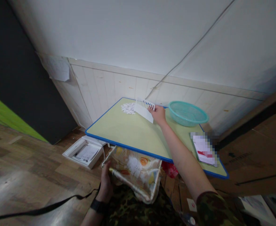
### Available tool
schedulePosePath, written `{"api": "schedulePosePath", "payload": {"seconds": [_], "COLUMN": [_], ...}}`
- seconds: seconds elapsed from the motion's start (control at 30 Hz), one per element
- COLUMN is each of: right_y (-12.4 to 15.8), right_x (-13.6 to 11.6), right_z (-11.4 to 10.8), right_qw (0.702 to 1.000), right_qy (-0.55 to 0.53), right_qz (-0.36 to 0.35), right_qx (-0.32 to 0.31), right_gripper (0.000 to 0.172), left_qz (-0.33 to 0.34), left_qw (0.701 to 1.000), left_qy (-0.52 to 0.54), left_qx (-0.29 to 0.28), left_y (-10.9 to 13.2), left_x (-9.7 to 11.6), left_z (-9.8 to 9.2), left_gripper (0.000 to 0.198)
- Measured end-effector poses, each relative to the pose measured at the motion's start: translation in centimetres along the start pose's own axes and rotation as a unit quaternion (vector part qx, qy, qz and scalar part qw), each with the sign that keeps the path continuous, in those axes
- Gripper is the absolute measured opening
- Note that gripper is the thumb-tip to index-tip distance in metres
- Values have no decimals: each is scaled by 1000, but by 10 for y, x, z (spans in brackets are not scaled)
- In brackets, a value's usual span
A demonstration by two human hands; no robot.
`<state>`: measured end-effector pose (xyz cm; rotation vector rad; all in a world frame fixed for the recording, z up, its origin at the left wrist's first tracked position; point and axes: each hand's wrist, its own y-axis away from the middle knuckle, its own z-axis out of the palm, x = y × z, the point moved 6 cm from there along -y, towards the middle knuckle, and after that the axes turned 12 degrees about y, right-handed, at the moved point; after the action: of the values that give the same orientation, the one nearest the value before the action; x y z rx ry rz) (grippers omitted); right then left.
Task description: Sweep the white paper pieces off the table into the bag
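Note:
My right hand [158,115] is closed on the edge of a white flat piece with comb-like teeth [142,111], held tilted over the back of the table. Just left of that piece, a pile of small white bits [128,108] lies on the yellow-green tabletop [128,131]. Below the table's front edge, my left hand [106,180] grips the left side of a fruit-patterned tray-like holder [149,163] over my lap. White bits [134,165] are gathered in its middle. Most of my left fingers are hidden behind the holder's rim.
A turquoise plastic basin [187,113] sits at the table's back right. A phone-like flat object [204,150], partly blurred, lies near the right edge. On the floor at left is an open white box [86,152]. A cable [189,51] runs down the wall behind.

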<state>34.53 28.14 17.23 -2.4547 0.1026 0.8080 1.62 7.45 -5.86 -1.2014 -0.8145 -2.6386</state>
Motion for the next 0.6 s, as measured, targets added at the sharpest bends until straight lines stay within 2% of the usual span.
{"api": "schedulePosePath", "payload": {"seconds": [0.13,0.33,0.6], "right_y": [3,5,3], "right_x": [-8,-12,-6], "right_z": [-2,-12,-2], "right_qw": [1000,998,993], "right_qy": [-8,-55,-104], "right_qz": [0,29,46], "right_qx": [-21,1,-15], "right_gripper": [20,18,22], "left_qz": [16,11,15], "left_qw": [1000,1000,1000], "left_qy": [0,-8,-1], "left_qx": [7,12,7], "left_y": [-2,-2,-1], "left_x": [1,1,1], "left_z": [-3,-5,-4], "left_gripper": [43,41,43]}}
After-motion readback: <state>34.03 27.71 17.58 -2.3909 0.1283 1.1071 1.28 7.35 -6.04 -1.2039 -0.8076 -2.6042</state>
